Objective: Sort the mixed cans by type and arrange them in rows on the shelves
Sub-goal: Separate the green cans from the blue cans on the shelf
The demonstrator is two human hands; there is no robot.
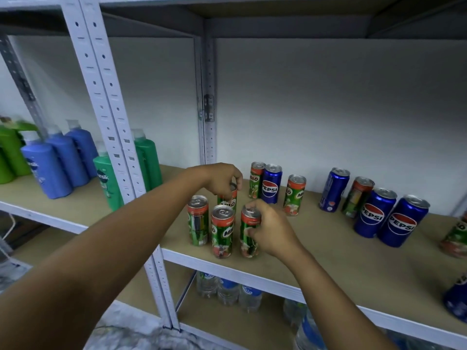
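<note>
Several green Milo cans stand grouped at the shelf's [328,251] front left. My left hand [222,179] grips the top of the rear Milo can [228,202]. My right hand [267,229] is wrapped around the front right Milo can [249,236]. Two more Milo cans [197,221] [222,231] stand free beside them. Further back, a Milo can [255,179], a blue Pepsi can [271,184] and another Milo can [294,195] stand mixed. To the right are more Pepsi cans [333,189] [374,213] [403,222] and a Milo can [356,197].
White perforated uprights [111,117] divide this bay from the left one, which holds blue and green shampoo bottles [46,168]. Water bottles [227,290] sit on the shelf below. More cans [454,238] show partly at the right edge.
</note>
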